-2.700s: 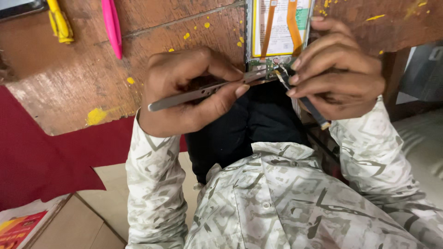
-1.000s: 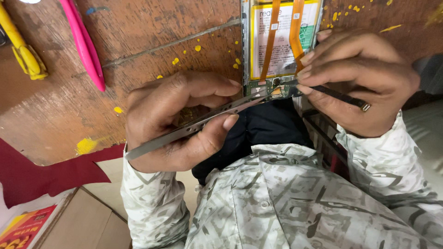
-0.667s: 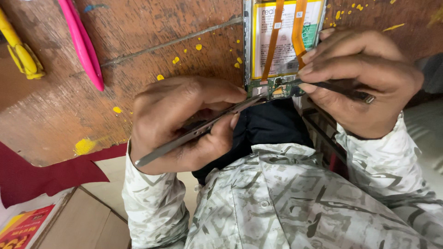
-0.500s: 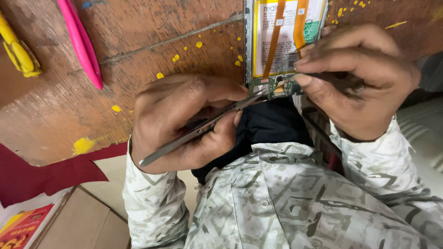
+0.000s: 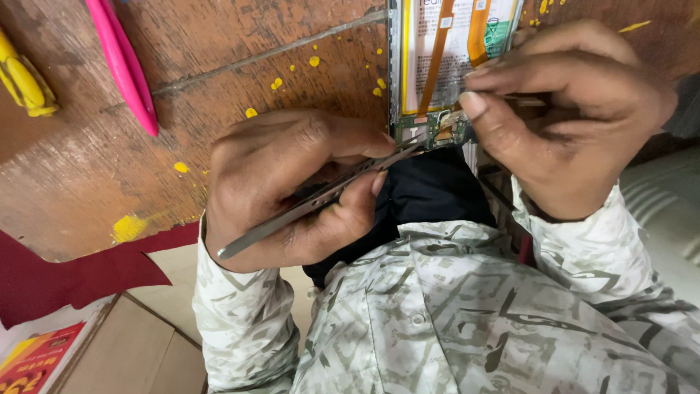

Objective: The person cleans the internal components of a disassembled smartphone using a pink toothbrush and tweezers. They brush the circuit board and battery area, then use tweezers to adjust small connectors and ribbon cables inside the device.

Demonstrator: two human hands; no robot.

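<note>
**Tweezers at the lower board of an opened phone**

At the top centre of the frame, an opened phone lies on the wooden bench, its back removed, so that a pale battery, two orange ribbon cables and a small green circuit board at its lower edge are shown. Compared with the picture half a second earlier, the view has closed in slightly and the tip of the metal tweezers has been kept on that board; the fine work there appears to be continuing. The left hand is closed around the flat, grey tweezers. The right hand is pinched on a thin dark tool whose tip is mostly hidden by the fingers. The bench is rough, reddish-brown and flecked with yellow paint. A smooth pink plastic tool lies at upper left, and a yellow one beside the frame's edge.
</note>
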